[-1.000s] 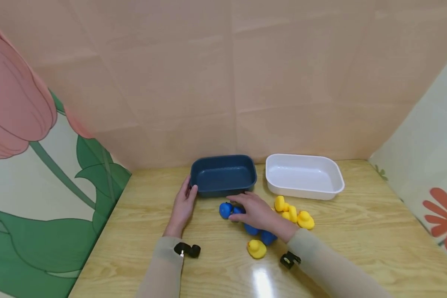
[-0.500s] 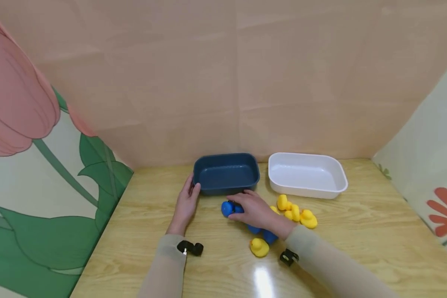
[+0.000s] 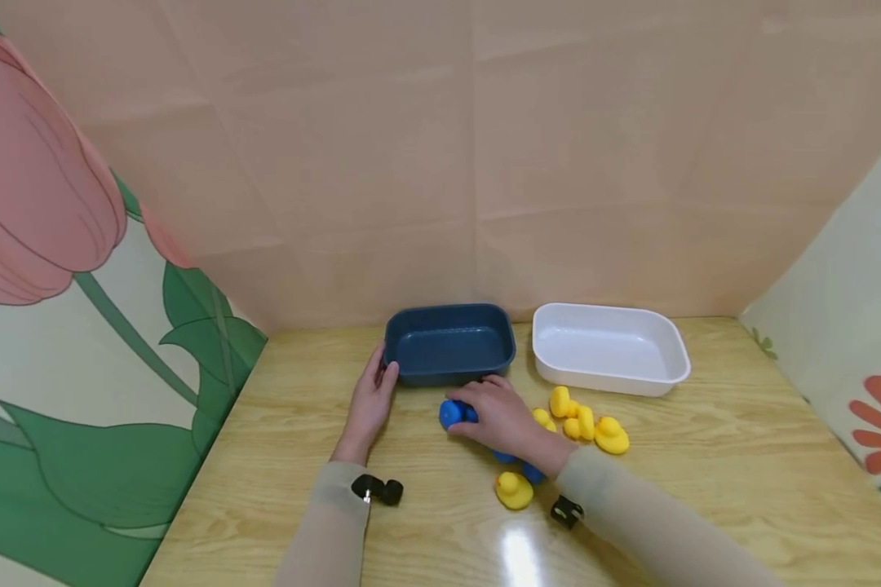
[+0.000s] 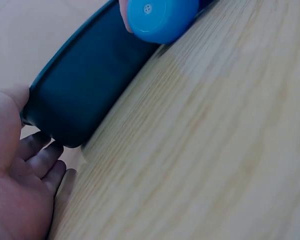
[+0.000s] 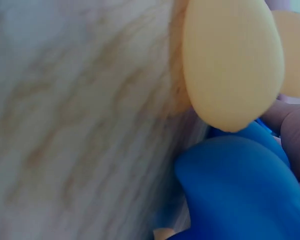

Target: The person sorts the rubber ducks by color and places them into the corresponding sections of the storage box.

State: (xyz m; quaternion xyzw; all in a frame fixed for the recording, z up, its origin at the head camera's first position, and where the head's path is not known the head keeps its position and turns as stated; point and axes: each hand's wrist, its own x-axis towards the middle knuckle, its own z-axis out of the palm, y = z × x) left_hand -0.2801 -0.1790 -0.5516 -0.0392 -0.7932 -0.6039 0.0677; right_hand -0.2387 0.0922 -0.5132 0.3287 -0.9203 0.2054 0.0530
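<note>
My left hand (image 3: 369, 403) holds the left end of a dark blue tray (image 3: 449, 378). In the left wrist view the thumb lies at the rim and the fingers reach around the outside of the tray's end. My right hand (image 3: 501, 414) grips a small blue rubber duck (image 3: 451, 414) between thumb and fingers, just in front of the tray. That duck's round base (image 4: 162, 20), with little holes, faces the left wrist camera. More blue ducks (image 3: 533, 473) lie partly hidden under the right hand and wrist. In the right wrist view a blue duck (image 5: 240, 185) and a yellow duck (image 5: 235, 60) fill the near side.
A white tray (image 3: 611, 381) stands right of the dark blue one, against the backdrop (image 3: 367, 163). Several yellow ducks (image 3: 612, 436) are grouped before it. Another yellow duck (image 3: 514, 491) sits nearer on the wooden table (image 3: 426, 522), left of the right wrist's camera.
My right thumb and fingers have drawn a little closer around the blue duck. The left hand stays at the tray, and the head view has shifted slightly.
</note>
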